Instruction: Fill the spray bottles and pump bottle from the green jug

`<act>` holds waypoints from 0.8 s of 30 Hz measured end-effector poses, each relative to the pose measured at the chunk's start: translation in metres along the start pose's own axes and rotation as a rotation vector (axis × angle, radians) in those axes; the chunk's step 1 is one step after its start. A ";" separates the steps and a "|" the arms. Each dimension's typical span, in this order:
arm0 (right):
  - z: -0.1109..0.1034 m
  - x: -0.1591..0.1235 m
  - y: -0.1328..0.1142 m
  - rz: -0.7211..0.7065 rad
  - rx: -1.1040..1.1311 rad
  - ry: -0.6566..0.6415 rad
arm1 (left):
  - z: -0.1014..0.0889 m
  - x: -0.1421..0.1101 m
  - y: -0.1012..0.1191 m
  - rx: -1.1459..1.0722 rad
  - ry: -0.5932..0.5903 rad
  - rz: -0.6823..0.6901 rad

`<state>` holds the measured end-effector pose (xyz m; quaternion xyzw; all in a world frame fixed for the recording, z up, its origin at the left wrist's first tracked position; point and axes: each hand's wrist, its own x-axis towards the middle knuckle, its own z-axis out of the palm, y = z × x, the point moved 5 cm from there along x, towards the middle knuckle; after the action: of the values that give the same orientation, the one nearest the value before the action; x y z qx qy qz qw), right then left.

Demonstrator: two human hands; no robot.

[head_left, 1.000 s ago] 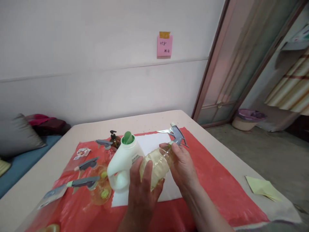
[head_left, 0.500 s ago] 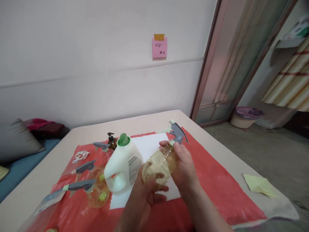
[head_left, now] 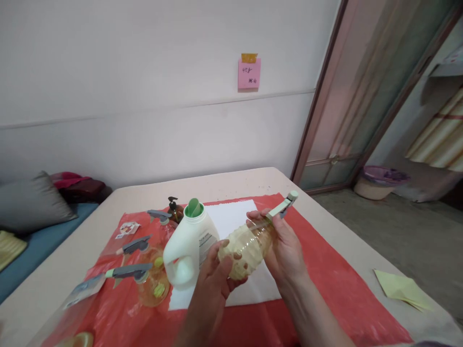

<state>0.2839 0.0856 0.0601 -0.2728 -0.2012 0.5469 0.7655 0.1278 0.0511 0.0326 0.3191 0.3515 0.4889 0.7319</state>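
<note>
A clear yellowish spray bottle (head_left: 245,248) lies tilted between my two hands, its trigger head (head_left: 284,206) pointing up to the right. My left hand (head_left: 216,274) grips the base end. Around the neck end, my right hand (head_left: 287,246) is closed. Just left of the bottle stands a white jug (head_left: 193,231) with a handle and a green cap (head_left: 194,207). Beneath lies a white sheet (head_left: 235,217) on a red cloth (head_left: 325,279).
Several more spray bottles (head_left: 154,289) stand at the left, beside a dark pump bottle (head_left: 175,209). Yellow paper slips (head_left: 401,286) lie near the table's right edge. A pink note (head_left: 249,73) is taped to the wall. A waste bin (head_left: 379,180) stands on the floor.
The spray bottle has been turned about its length, so its trigger head now faces another way. My left hand has closed around its base. The whole view has shifted slightly.
</note>
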 end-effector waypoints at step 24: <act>-0.016 0.017 -0.015 -0.155 -0.429 0.069 | -0.030 -0.033 0.060 0.473 0.534 0.566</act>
<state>0.3102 0.0944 0.0573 -0.4316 -0.3071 0.4216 0.7360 0.0640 0.0429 0.0713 0.4240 0.5287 0.6411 0.3600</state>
